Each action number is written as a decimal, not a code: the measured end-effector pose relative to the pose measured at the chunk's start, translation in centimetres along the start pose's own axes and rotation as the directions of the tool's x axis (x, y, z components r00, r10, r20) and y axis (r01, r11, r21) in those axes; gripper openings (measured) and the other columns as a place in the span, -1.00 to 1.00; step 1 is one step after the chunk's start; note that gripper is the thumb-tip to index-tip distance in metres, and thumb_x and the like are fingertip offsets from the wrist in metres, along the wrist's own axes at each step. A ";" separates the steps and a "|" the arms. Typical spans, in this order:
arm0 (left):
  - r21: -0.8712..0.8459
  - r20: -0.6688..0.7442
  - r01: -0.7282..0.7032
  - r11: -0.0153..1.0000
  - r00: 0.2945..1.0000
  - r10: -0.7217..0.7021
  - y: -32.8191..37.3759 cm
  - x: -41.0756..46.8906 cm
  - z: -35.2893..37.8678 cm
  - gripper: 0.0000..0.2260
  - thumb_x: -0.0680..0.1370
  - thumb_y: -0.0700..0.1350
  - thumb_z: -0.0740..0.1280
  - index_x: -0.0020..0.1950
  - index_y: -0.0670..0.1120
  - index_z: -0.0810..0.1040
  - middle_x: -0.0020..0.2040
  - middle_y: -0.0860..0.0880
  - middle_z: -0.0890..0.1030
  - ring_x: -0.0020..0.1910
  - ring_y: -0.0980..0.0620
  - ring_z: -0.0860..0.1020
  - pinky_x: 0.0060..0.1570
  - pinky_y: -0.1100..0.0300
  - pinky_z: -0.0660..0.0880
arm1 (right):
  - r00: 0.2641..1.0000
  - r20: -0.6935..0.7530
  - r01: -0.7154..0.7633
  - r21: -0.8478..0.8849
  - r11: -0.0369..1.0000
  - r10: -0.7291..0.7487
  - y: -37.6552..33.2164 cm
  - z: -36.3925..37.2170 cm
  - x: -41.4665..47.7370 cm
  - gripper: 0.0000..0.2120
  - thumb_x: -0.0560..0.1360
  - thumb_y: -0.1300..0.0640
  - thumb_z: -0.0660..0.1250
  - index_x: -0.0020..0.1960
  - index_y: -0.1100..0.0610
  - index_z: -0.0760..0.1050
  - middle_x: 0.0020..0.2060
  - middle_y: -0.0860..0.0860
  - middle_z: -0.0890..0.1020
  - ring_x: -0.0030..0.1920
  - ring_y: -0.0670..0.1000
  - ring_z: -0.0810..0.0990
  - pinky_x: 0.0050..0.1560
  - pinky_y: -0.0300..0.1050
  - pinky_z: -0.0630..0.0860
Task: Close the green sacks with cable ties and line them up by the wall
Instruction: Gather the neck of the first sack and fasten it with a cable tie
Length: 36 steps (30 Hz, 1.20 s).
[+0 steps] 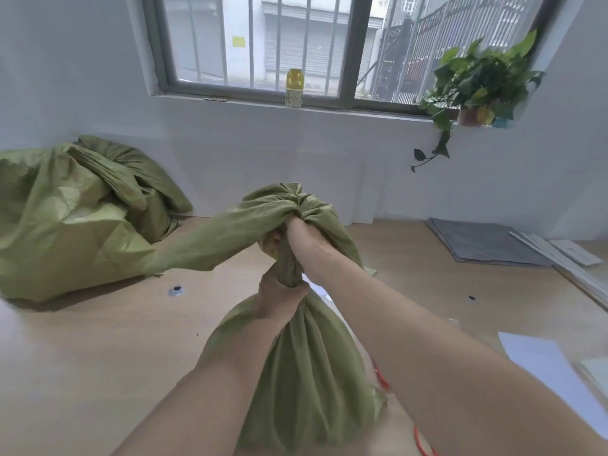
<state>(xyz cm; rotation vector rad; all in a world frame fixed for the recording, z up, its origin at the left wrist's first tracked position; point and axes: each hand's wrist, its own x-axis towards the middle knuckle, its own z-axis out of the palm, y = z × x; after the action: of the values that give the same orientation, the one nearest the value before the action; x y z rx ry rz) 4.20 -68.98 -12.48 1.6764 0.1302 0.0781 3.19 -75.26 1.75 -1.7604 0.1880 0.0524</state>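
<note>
Bulky green sacks (65,209) slump on the floor against the wall under the window. Mid-floor, a person holds another sack (306,373) upright, long axis vertical, neck pointing up. The left hand (279,299) clenches the neck low; the right hand (304,240) grips the twisted top. With no tie visible, any slackened grip would likely let the twist spring open.

No legible text anywhere.
</note>
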 end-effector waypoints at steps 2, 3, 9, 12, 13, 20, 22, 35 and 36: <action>0.034 0.023 0.046 0.998 0.999 -0.047 -1.4 -0.1 0.2 -0.85 0.34 -0.15 0.50 -0.14 -0.02 0.61 -0.28 0.03 0.67 -0.26 -0.03 0.64 -0.20 0.00 0.61 | 1.000 -0.004 -0.014 0.086 0.996 0.014 0.4 0.1 0.7 -0.61 0.57 0.10 0.23 -0.43 -0.01 0.48 -0.40 -0.08 0.57 -0.18 0.07 0.53 0.25 0.09 0.58; 0.036 0.040 0.063 0.997 0.997 -0.065 -2.3 -0.1 0.3 -0.87 0.34 -0.15 0.49 -0.15 -0.04 0.61 -0.32 0.06 0.63 -0.30 -0.01 0.60 -0.25 0.05 0.58 | 1.000 0.000 -0.014 0.127 0.992 0.014 0.7 0.2 1.0 -0.60 0.55 0.09 0.24 -0.46 -0.02 0.51 -0.42 -0.09 0.57 -0.17 0.08 0.53 0.32 0.17 0.56; 0.126 -0.021 0.201 0.972 0.980 -0.200 -7.8 -0.7 1.6 -0.91 0.40 -0.14 0.42 -0.18 -0.01 0.52 -0.33 0.04 0.56 -0.34 -0.02 0.53 -0.33 0.14 0.44 | 0.994 0.094 -0.059 0.101 0.993 0.050 4.2 -0.7 1.7 -0.64 0.53 0.10 0.23 -0.44 -0.03 0.50 -0.39 -0.09 0.56 -0.17 0.08 0.51 0.33 0.19 0.53; 0.204 -0.127 0.224 0.953 0.971 -0.201 -9.3 -0.9 3.1 -0.93 0.43 -0.14 0.36 -0.21 -0.08 0.49 -0.33 0.01 0.54 -0.30 -0.07 0.54 -0.31 0.16 0.41 | 0.990 0.106 -0.097 0.057 0.994 0.091 6.2 -2.6 2.0 -0.79 0.62 0.13 0.22 -0.17 0.00 0.51 -0.17 0.00 0.64 -0.06 0.04 0.60 0.19 -0.01 0.59; 0.215 -0.157 0.223 0.951 0.969 -0.192 -9.5 -0.9 3.6 -0.96 0.42 -0.15 0.33 -0.19 -0.10 0.50 -0.32 0.01 0.54 -0.28 -0.08 0.55 -0.29 0.14 0.42 | 0.991 0.098 -0.099 0.038 0.994 0.095 6.8 -3.3 2.3 -0.81 0.63 0.11 0.23 -0.13 0.01 0.52 -0.10 -0.02 0.68 -0.01 0.01 0.63 0.24 0.02 0.58; 0.287 -0.325 0.293 0.912 0.925 -0.195 -9.0 -0.8 5.7 -0.90 0.48 -0.25 0.38 -0.05 -0.11 0.63 -0.22 -0.04 0.58 -0.16 -0.11 0.55 -0.10 0.11 0.51 | 0.986 0.093 -0.140 0.013 0.990 0.138 10.5 -7.2 3.0 -0.70 0.61 -0.17 0.30 0.22 -0.03 0.58 0.19 -0.03 0.69 0.22 0.04 0.66 0.35 0.11 0.56; 0.316 -0.322 0.251 0.915 0.935 -0.145 -9.1 -1.1 6.1 -0.76 0.46 -0.31 0.31 0.02 -0.01 0.56 -0.25 0.03 0.57 -0.22 -0.08 0.52 -0.15 0.13 0.46 | 0.982 0.094 -0.167 0.030 0.985 0.164 11.2 -8.1 2.8 -0.70 0.64 -0.15 0.24 0.18 0.00 0.61 0.12 -0.02 0.72 0.15 0.05 0.69 0.27 0.11 0.62; 0.352 -0.170 0.320 0.879 0.946 -0.276 -9.2 -2.0 6.3 -0.74 0.47 0.23 0.28 -0.19 0.05 0.51 -0.07 -0.05 0.68 0.04 -0.20 0.62 0.21 -0.09 0.53 | 0.978 0.056 -0.209 0.276 0.938 0.201 12.6 -9.6 1.9 -0.60 0.53 -0.08 0.48 0.27 0.11 0.60 0.14 0.00 0.70 0.14 0.02 0.64 0.25 -0.04 0.57; 0.375 -0.195 0.331 0.866 0.941 -0.275 -9.1 -2.0 6.3 -0.79 0.52 0.16 0.27 -0.13 0.04 0.51 -0.01 -0.04 0.67 0.09 -0.19 0.59 0.28 -0.09 0.47 | 0.973 0.075 -0.230 0.239 0.943 0.218 13.4 -9.9 1.5 -0.50 0.47 -0.12 0.53 0.31 0.12 0.58 0.17 -0.01 0.66 0.14 0.01 0.59 0.25 -0.06 0.53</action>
<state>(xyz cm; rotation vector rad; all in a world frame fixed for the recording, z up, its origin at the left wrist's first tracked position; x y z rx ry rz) 2.65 -74.54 -22.18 2.0422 0.5450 -0.0804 1.87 -87.56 -9.49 -1.4817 0.3463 0.2266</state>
